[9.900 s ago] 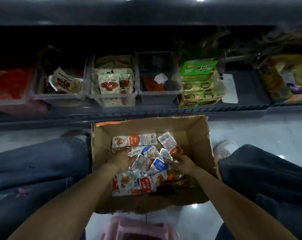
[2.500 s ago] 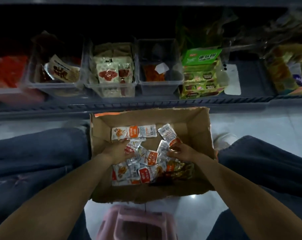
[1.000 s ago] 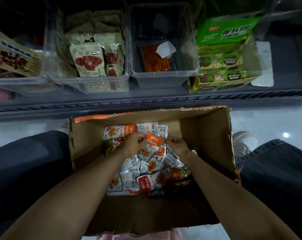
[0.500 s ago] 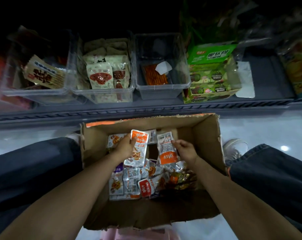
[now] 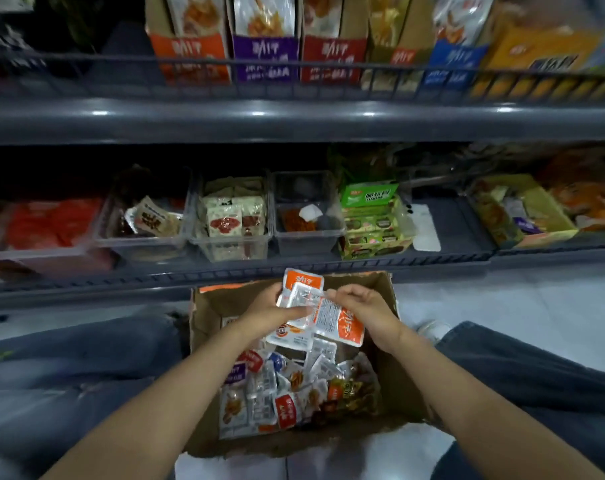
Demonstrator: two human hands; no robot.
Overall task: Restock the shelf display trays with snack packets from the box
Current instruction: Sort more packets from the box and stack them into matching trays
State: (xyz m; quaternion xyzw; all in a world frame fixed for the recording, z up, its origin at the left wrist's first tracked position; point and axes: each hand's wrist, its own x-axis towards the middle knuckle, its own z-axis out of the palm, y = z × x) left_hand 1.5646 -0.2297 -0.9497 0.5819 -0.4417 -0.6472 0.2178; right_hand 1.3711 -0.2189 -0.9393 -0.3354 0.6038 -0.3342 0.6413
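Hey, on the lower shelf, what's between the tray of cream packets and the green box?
In the head view, a nearly empty clear tray with a reddish packet stands between them.

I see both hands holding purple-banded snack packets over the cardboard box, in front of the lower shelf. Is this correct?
Not quite: the bands are orange, not purple. In the head view, the left hand and the right hand hold orange-banded snack packets over the cardboard box, in front of the lower shelf.
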